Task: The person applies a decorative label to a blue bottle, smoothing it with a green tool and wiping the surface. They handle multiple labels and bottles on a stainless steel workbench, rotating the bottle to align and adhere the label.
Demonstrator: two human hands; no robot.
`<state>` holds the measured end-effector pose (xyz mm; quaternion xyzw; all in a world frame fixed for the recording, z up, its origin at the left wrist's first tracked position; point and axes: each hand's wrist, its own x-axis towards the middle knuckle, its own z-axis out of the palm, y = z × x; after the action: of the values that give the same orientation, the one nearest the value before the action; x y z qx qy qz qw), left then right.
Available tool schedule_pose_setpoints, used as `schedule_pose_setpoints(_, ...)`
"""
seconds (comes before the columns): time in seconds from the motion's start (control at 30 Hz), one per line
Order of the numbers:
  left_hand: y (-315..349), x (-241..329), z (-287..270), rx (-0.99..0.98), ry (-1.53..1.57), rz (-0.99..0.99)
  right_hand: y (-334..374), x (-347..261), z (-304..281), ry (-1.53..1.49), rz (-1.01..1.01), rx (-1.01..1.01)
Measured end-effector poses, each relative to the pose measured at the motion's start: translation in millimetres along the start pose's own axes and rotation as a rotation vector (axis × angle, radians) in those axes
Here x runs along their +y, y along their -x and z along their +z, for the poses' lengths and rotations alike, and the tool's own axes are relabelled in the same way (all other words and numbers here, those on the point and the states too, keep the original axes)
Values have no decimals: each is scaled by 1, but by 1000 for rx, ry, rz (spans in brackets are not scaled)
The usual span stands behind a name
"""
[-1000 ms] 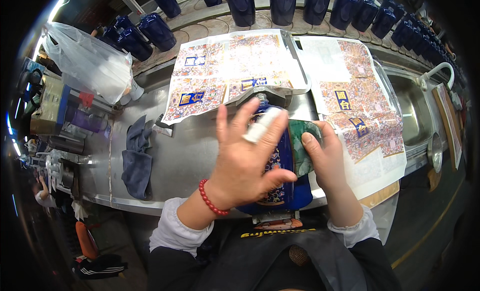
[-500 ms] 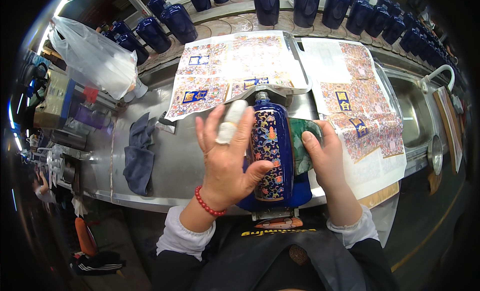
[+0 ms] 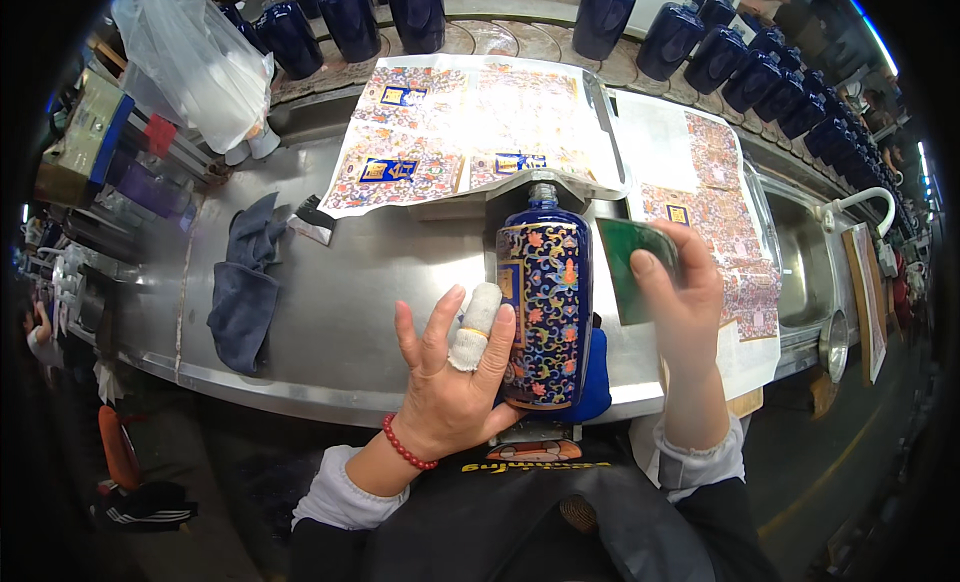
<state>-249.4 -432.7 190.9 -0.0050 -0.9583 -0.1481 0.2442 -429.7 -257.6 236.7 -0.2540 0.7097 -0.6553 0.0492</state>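
Note:
A dark blue glass bottle (image 3: 545, 312) with a clear threaded neck is in front of me, a flowered decal with gold edging covering its face. A gold-framed blue panel shows at its left side. My left hand (image 3: 450, 387) is beside the bottle's lower left, fingers spread, index finger and thumb touching or very near the glass. One finger wears a white wrapping, and a red bead bracelet circles the wrist. To the bottle's right, my right hand (image 3: 690, 292) grips a flat green scraper (image 3: 625, 272), held apart from the bottle. Blue cloth or padding (image 3: 595, 377) shows behind the bottle's lower right.
Printed decal sheets (image 3: 410, 172) lie beyond the bottle, with another sheet (image 3: 660, 157) to the right. A dark cloth (image 3: 245, 292) lies left on the steel counter (image 3: 340, 312). Several blue bottles (image 3: 605, 22) line the back. A sink (image 3: 800, 252) is at right, a plastic bag (image 3: 200, 72) at left.
The bottle has turned, so the flowered decal now fills its front. My right hand has drawn the scraper off to the right, and my left hand has slid lower. The view has shifted.

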Motion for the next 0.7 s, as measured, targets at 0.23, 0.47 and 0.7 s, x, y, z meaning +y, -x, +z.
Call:
schedule_pose_setpoints(0.23,-6,-1,-6,-21,72,29,-33,-14,15,-62,256,-212)
schedule_pose_setpoints(0.47,4,-8,2,13,132,-61,-18,-33,17,578,-523,-274)
schedule_pose_setpoints(0.7,-7,-5,-8,34,29,37,-32,-21,3,756,-654,-149)
